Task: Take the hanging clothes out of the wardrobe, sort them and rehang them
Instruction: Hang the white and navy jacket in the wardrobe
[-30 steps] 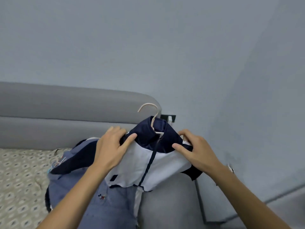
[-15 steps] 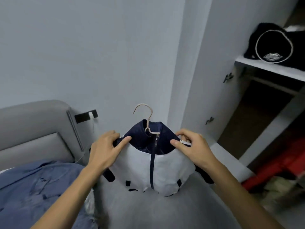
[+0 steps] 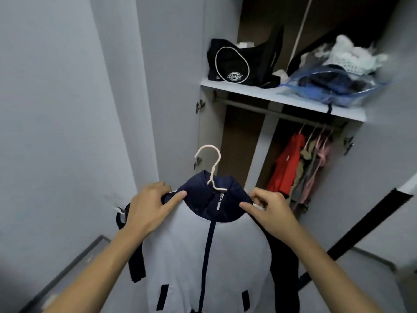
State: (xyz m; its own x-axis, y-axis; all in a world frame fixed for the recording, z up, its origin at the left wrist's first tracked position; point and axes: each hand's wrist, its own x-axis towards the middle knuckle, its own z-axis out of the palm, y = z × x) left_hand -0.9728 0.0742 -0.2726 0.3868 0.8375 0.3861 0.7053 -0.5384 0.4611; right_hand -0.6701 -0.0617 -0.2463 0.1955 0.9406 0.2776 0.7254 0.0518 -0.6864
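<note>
a white and navy jacket [image 3: 180,251] on a pale hanger [image 3: 211,170] hangs between both hands: left hand [image 3: 149,207] pinches its left shoulder, right hand [image 3: 269,208] pinches the right, near the open wardrobe [image 3: 282,102], rail [image 3: 270,110] farther right.

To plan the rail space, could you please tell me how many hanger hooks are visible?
5: one pale hook on the jacket held in both hands, four on the wardrobe rail at right above the hung clothes. Others may be hidden.
</note>
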